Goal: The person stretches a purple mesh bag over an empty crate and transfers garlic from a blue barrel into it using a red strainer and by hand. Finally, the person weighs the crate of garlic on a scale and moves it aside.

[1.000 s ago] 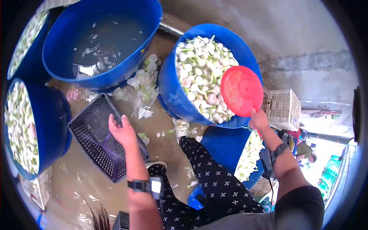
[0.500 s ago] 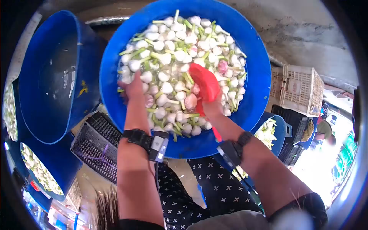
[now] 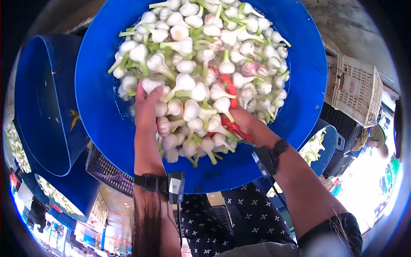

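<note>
"Colander, red point(image 3: 231, 89): where does it lie from your right hand point(image 3: 245, 122)?"

"Just ahead and slightly left of it, half-sunk among wet garlic bulbs point(image 3: 186, 66) inside the blue tub point(image 3: 95, 85). Your right hand is nearer; your left hand point(image 3: 147, 103) is well apart, with bulbs between."

"Which way does the colander run?"

"The strip you can see runs forward from your right hand, leaning left. More red shows just beside that hand, on its near side. Its full outline is buried."

"And your fingers?"

"On your left, thumb and finger are spread against bulbs, the other fingers hidden. On your right, bulbs and water cover the fingertips, so their grip cannot be told. The tub's far rim is cut off."
</note>
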A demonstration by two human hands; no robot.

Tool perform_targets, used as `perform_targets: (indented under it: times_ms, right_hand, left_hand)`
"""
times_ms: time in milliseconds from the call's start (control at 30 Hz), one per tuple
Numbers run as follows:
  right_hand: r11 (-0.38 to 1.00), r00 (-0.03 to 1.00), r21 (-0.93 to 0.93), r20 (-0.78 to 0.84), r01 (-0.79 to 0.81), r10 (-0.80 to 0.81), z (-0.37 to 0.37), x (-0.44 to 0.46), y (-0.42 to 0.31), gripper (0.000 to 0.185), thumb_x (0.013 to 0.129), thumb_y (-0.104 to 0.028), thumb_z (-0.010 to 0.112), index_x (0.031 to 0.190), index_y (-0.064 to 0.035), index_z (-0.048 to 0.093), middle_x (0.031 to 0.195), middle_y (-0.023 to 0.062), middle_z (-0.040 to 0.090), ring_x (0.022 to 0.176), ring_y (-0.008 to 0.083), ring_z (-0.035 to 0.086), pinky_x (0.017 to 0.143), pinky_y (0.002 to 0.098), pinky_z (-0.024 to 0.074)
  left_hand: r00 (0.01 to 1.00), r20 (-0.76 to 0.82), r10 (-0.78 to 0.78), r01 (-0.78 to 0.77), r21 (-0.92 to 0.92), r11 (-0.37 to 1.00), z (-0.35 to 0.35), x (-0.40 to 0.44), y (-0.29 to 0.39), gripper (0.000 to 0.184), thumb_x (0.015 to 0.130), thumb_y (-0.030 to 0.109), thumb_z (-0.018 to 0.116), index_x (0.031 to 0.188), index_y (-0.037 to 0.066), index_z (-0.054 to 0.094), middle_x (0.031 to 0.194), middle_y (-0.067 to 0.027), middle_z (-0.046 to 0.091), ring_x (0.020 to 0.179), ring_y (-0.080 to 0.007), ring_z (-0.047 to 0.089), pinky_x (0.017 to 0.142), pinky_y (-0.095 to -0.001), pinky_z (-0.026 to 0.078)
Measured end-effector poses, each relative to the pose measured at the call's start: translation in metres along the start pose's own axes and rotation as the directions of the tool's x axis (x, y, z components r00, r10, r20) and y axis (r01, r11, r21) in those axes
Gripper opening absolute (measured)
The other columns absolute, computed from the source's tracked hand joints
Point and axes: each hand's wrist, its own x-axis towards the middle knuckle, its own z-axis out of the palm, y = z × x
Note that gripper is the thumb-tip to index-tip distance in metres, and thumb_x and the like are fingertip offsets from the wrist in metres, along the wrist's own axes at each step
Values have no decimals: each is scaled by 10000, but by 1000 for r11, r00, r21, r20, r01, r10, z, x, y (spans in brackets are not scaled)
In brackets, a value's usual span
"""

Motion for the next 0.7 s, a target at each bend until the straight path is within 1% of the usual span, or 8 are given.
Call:
perform_targets:
  times_ms: [33, 100, 333, 400, 433, 567, 667, 700]
  right_hand:
    - [989, 993, 87, -9, 117, -117, 1, -2, 2, 300, 837, -217, 611, 1085, -50, 585, 914, 59, 629, 706, 139, 590, 555, 271, 477]
    - [923, 937, 161, -47, 350, -347, 14, -16, -6, 316, 848, -194, 626, 1134, -73, 564, 898, 10, 629, 683, 98, 592, 509, 231, 468]
    - [965, 966, 66, -68, 252, -248, 24, -75, -30, 237, 889, -244, 559, 1091, -121, 570, 788, -4, 604, 590, 68, 549, 391, 219, 391]
    - [952, 953, 72, -70, 298, -293, 23, -97, -31, 234, 894, -270, 558, 1068, -115, 574, 757, -10, 600, 584, 63, 548, 398, 201, 381]
    - [946, 951, 100, -66, 308, -303, 20, -107, -32, 242, 891, -273, 565, 1071, -111, 573, 762, -10, 602, 583, 60, 547, 401, 199, 383]
    - [902, 911, 136, -111, 410, -397, 16, -139, -34, 257, 879, -268, 591, 1072, -99, 572, 758, -2, 601, 582, 59, 544, 411, 194, 388]
    - [893, 897, 109, -130, 436, -422, 16, -169, -36, 238, 876, -247, 593, 1062, -99, 575, 768, -3, 598, 584, 62, 540, 419, 196, 392]
    - [878, 885, 117, -102, 464, -454, 15, -176, -35, 239, 872, -235, 597, 1067, -99, 575, 780, -2, 601, 589, 63, 542, 428, 194, 396]
  left_hand:
    - [995, 26, 93, -96, 100, 990, 4, -6, 6, 588, 780, 103, 635, 1326, 95, 419, 1210, -80, 524, 1103, -185, 495, 918, -315, 421]
    - [993, 26, 118, -120, 107, 987, 9, -7, 10, 586, 773, 89, 640, 1318, 87, 426, 1208, -81, 523, 1099, -186, 496, 926, -309, 415]
    - [960, 17, 278, -278, 142, 950, 20, -44, 19, 653, 699, 30, 670, 1306, 67, 431, 1233, -93, 484, 1115, -203, 477, 959, -324, 394]
    - [891, 50, 451, -448, 256, 856, 23, -58, 22, 704, 658, 101, 721, 1299, 66, 434, 1248, -94, 452, 1127, -220, 458, 980, -343, 375]
    - [889, 49, 455, -453, 235, 860, 27, -66, 26, 759, 613, 168, 764, 1290, 60, 436, 1258, -93, 427, 1134, -231, 446, 993, -359, 360]
    - [869, 78, 489, -495, 150, 856, 47, -99, 52, 754, 618, 212, 783, 1270, 49, 442, 1257, -84, 408, 1124, -222, 456, 972, -354, 379]
    - [839, 112, 532, -543, 106, 833, 54, -118, 74, 750, 618, 192, 787, 1269, 51, 442, 1260, -77, 399, 1120, -215, 458, 968, -348, 387]
    - [852, 114, 511, -520, 71, 851, 56, -129, 82, 746, 608, 135, 781, 1270, 53, 445, 1265, -80, 389, 1122, -212, 460, 966, -347, 397]
